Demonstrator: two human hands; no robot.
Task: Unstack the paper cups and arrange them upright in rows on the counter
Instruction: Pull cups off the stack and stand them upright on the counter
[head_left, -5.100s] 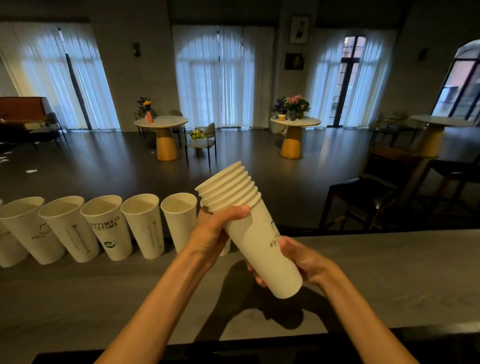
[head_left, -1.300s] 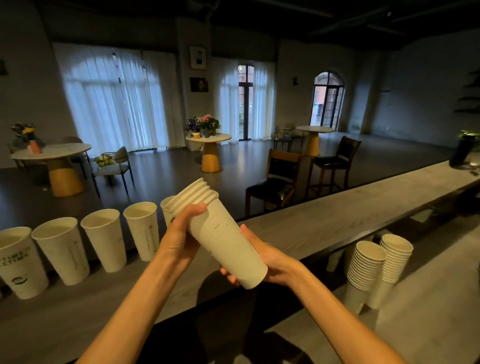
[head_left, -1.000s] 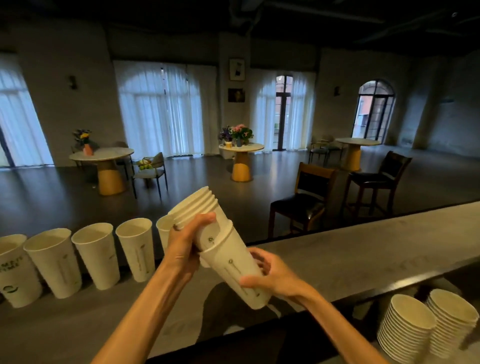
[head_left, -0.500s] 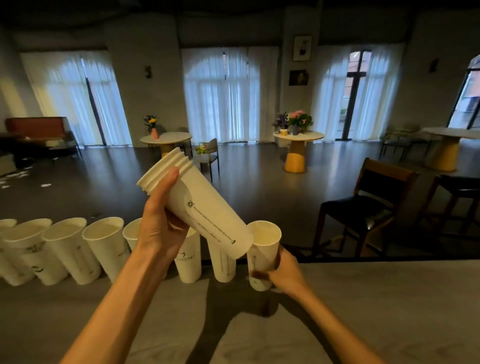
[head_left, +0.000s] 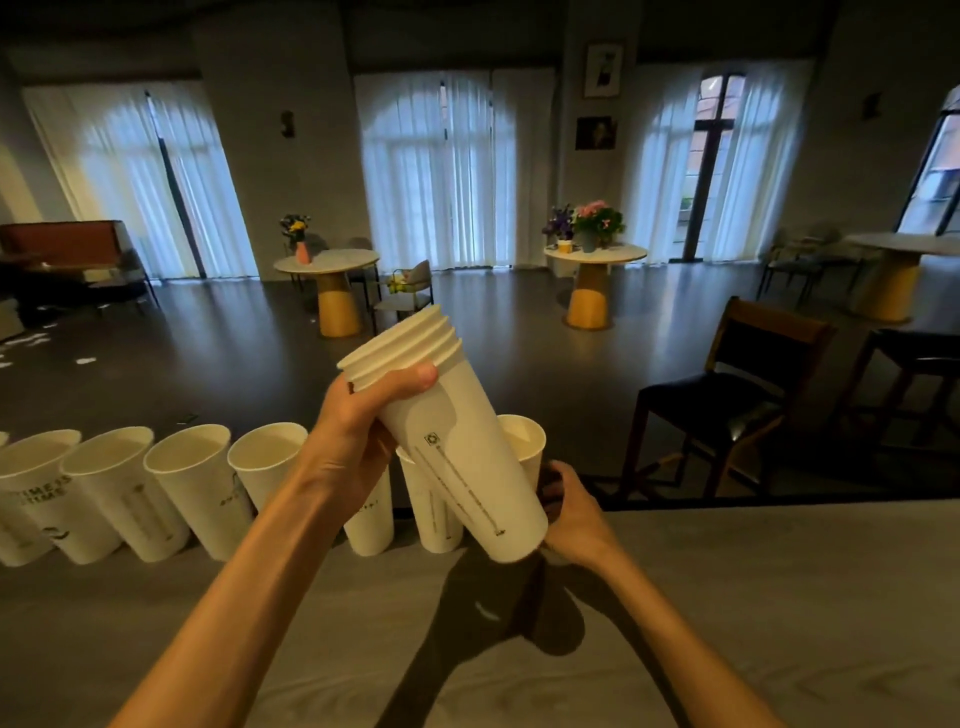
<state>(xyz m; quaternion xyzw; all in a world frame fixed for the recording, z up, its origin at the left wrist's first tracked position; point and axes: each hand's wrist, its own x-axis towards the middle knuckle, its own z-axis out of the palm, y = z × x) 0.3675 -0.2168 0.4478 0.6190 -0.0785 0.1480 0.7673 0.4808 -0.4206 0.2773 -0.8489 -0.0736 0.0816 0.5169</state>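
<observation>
Stack (head_left: 457, 452) lowered since, hiding single cup (head_left: 524, 441) in right hand (head_left: 576, 514)

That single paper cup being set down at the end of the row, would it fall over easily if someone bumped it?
Probably yes. The single cup is tall, with a base narrower than its mouth, and looks empty, so it is likely light and tippy. Thin paper walls would likely dent under a hard squeeze; the right hand grips it low down. Once tipped, it would probably roll in a curve on the counter.
</observation>
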